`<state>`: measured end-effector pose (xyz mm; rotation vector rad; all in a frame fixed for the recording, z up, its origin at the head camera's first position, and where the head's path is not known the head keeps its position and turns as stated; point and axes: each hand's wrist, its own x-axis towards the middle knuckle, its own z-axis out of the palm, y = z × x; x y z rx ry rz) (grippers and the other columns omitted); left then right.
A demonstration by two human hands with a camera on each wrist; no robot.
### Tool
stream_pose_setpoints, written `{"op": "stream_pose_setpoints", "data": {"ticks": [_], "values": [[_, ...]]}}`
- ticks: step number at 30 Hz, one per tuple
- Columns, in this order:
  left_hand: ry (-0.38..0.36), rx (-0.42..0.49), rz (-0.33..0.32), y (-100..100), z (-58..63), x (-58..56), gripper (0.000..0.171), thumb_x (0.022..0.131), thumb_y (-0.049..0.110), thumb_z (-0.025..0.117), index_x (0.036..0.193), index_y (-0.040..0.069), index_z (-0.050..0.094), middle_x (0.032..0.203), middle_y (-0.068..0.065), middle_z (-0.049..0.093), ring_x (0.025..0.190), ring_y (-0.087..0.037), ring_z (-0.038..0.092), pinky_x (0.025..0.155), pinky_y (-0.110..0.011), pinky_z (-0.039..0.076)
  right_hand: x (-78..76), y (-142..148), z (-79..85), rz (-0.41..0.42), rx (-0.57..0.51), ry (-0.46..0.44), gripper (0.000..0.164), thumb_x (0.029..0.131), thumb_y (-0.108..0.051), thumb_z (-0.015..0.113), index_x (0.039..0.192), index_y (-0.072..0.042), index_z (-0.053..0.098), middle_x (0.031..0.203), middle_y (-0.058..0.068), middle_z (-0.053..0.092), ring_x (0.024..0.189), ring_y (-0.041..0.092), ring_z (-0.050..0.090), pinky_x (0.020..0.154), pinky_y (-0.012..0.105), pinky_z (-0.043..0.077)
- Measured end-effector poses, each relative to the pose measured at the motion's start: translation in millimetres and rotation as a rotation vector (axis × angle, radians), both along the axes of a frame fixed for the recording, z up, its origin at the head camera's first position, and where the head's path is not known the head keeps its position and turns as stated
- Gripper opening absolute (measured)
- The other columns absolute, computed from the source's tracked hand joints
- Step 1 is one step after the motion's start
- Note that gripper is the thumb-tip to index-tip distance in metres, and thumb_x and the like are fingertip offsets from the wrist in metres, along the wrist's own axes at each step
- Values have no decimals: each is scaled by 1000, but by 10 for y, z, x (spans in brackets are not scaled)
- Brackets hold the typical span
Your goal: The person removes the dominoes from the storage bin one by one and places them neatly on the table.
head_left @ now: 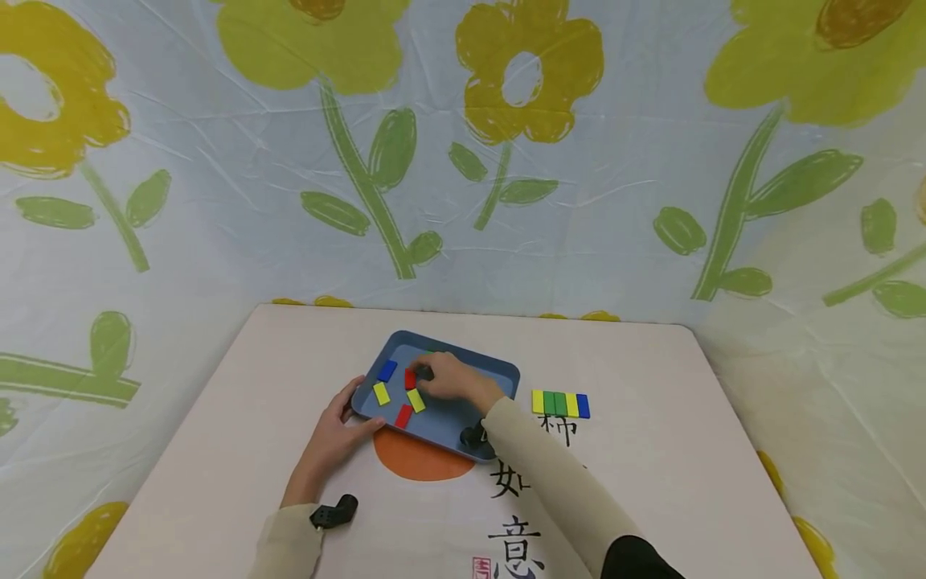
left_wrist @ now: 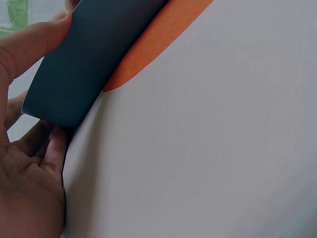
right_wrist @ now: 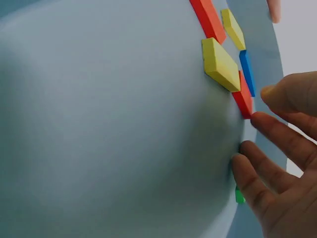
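The right hand [head_left: 452, 378] is reaching into the blue tray [head_left: 499, 378] at the centre of the head view, fingers gently curved and not yet closed on anything; in the right wrist view its fingertips [right_wrist: 262, 121] just meet the end of a red tile [right_wrist: 243, 99] at the right of the frame, with the thumb [right_wrist: 287, 91] hovering above, so the tile lies at the tips rather than between them. The left hand [head_left: 334, 438], lower left of the tray, clamps the tray's near corner, thumb [left_wrist: 34, 44] over the rim and fingers beneath in the left wrist view. From where I stand the risk is a slip: the red tile lies flat on the smooth floor with a yellow tile [right_wrist: 220, 64] touching it, so a pinch from the end could skid it away or drag the yellow one along, and a green tile [right_wrist: 239, 196] near the lower fingers may be knocked. If the left thumb loosens, the tray could slide over the orange disc [head_left: 415, 462] printed on the table [head_left: 687, 482]. Farther off in the tray lie a second red tile [right_wrist: 208, 20], another yellow [right_wrist: 233, 29] and a blue one [right_wrist: 246, 72]. To the right, beyond the tray, a row of tiles [head_left: 560, 404] sits on the table, well apart from both hands.
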<state>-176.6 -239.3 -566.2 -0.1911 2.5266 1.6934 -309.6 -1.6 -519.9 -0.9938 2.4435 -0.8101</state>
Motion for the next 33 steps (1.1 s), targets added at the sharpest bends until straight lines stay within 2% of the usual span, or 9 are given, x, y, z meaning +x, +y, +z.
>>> {"op": "stream_pose_setpoints", "data": {"ticks": [6,12,22,29,33], "values": [[-8,-6,7,2,5,3,94,90,39,83,166,28,28,173,-14,25,156,-37,34,126,-52,33,-42,-70,-47,-8,2,24,43,100,-11,67,143,-7,63,143,10,65,135,27,59,114,42,50],[7,1,-4,9,17,-2,95,90,37,84,166,26,28,172,-15,26,155,-38,37,126,-54,34,-81,-105,-77,-17,9,51,46,97,-10,73,142,-5,63,142,12,65,134,27,59,116,42,49],[14,-10,-4,9,12,-9,95,90,36,84,166,24,28,172,-15,27,156,-37,35,126,-53,33,-94,-182,-169,2,61,126,46,97,-18,75,140,-7,65,140,11,63,124,23,59,108,37,52],[11,-9,-3,13,11,-2,95,90,36,84,166,25,28,172,-15,26,156,-37,35,126,-51,34,-76,-176,-182,-31,54,107,44,95,-17,75,137,-6,68,140,13,63,127,26,58,112,39,50],[18,-10,-2,3,11,9,94,90,34,84,166,25,29,172,-14,26,156,-37,35,126,-51,34,-57,-156,-175,-58,38,80,45,93,-17,78,135,-7,69,137,13,63,120,25,58,107,39,52]]}}
